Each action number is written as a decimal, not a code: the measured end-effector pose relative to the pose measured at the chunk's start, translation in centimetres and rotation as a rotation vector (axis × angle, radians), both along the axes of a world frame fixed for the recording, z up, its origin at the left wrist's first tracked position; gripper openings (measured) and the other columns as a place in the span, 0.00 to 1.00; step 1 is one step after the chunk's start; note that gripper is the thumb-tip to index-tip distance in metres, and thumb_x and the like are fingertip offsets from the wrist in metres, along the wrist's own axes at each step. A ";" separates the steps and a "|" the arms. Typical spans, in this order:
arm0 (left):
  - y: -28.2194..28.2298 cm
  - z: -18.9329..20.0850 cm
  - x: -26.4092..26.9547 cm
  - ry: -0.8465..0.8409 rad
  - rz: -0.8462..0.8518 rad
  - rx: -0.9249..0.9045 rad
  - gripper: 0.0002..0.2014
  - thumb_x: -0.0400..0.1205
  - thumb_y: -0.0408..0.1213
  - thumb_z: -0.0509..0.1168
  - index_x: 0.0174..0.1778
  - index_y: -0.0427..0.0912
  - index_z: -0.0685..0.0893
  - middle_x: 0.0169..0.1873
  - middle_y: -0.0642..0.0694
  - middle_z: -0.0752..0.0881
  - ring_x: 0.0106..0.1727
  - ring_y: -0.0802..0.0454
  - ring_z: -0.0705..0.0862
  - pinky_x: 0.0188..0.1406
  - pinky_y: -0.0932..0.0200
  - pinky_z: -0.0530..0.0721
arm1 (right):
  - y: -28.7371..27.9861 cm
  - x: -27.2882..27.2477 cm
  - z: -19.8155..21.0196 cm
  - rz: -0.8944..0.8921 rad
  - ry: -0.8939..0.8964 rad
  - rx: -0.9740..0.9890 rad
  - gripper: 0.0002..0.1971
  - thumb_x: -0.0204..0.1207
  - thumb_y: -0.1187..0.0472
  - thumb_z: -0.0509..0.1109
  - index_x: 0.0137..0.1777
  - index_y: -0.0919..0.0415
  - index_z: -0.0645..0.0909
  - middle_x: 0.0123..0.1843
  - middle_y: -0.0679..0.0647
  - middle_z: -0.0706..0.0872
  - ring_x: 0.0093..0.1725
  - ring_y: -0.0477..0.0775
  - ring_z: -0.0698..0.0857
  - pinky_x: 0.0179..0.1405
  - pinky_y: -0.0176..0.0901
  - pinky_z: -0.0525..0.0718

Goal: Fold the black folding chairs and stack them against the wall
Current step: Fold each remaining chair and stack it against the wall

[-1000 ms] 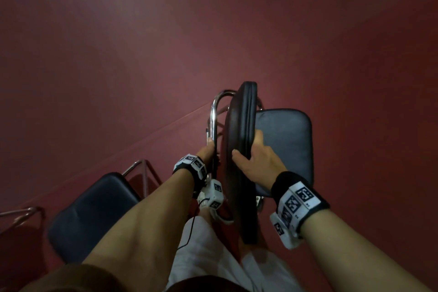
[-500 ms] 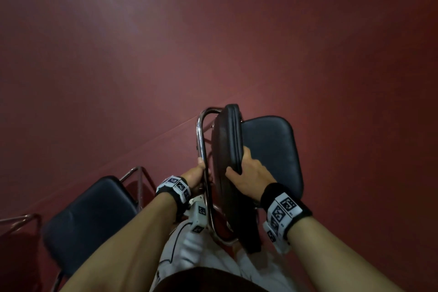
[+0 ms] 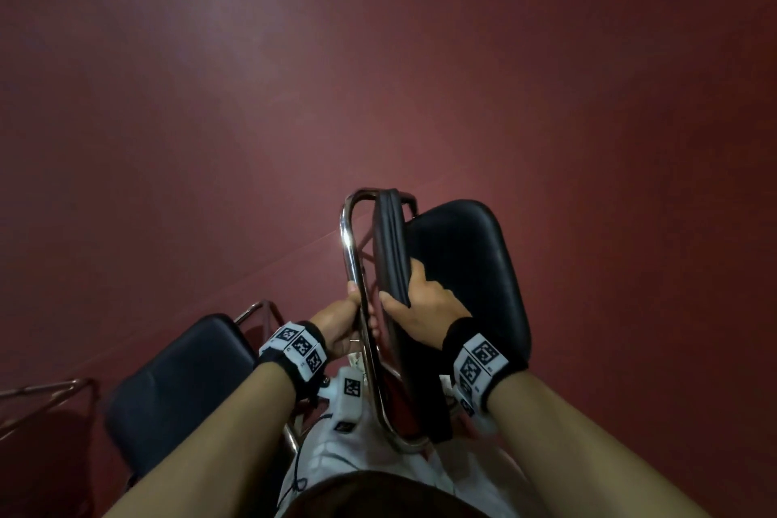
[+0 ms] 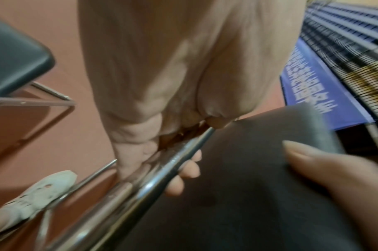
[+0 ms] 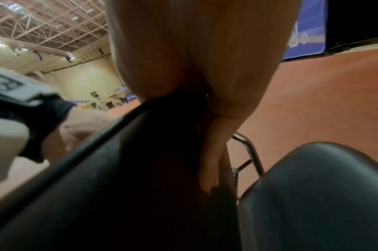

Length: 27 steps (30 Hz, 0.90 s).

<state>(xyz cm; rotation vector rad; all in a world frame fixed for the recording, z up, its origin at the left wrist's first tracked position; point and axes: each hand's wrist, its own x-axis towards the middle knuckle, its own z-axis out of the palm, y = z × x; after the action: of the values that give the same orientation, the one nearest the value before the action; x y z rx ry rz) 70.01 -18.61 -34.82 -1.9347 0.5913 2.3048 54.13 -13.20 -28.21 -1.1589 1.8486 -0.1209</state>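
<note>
Floor (image 3: 294, 105): dull red-brown, plain, crossed by one thin pale line.
Folded seat (image 3: 389, 248): black, matte.
Frame (image 3: 351, 257): shiny chrome.
Right chair (image 3: 471, 265): black cushion.
Left chair (image 3: 181, 387): black cushion with a bluish cast, chrome legs.
Wristbands (image 3: 466, 353): black, carrying white tags printed with black square codes.
Shoe (image 4: 33, 195): white, perforated.
Banner (image 4: 312, 88): blue with white lettering.
Ceiling (image 5: 44, 25): white lattice trusses.
</note>
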 end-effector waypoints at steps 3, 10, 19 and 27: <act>-0.5 1.3 0.5 0.008 -0.017 -0.021 0.30 0.88 0.64 0.45 0.38 0.43 0.77 0.29 0.44 0.81 0.30 0.49 0.82 0.22 0.61 0.84 | -0.6 1.1 -0.2 -0.008 -0.015 0.008 0.38 0.79 0.32 0.61 0.82 0.51 0.56 0.59 0.60 0.88 0.55 0.67 0.88 0.60 0.59 0.85; -0.4 4.4 0.8 -0.005 -0.065 -0.142 0.33 0.90 0.61 0.44 0.48 0.39 0.86 0.33 0.44 0.86 0.36 0.51 0.85 0.42 0.55 0.90 | -1.2 2.8 -1.0 0.050 -0.001 -0.004 0.41 0.80 0.31 0.60 0.83 0.57 0.54 0.60 0.62 0.87 0.54 0.68 0.88 0.60 0.59 0.85; -1.2 7.2 2.3 0.009 -0.128 -0.249 0.38 0.85 0.69 0.46 0.42 0.37 0.86 0.30 0.43 0.86 0.35 0.49 0.87 0.39 0.56 0.90 | -2.5 3.7 -0.7 0.111 -0.055 -0.048 0.39 0.78 0.32 0.61 0.81 0.52 0.54 0.59 0.60 0.88 0.54 0.68 0.89 0.57 0.60 0.85; -1.2 8.1 1.3 0.087 -0.255 -0.301 0.34 0.80 0.70 0.58 0.44 0.38 0.86 0.36 0.43 0.88 0.38 0.51 0.89 0.42 0.59 0.91 | -2.1 2.7 -1.2 0.102 -0.049 -0.044 0.34 0.84 0.34 0.52 0.83 0.52 0.53 0.59 0.62 0.89 0.54 0.70 0.89 0.57 0.64 0.85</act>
<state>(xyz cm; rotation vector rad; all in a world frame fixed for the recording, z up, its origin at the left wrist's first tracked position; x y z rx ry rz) 71.30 -19.85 -26.68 -1.7472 1.1800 2.2497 56.86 -15.31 -29.41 -1.2674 1.7487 -0.1320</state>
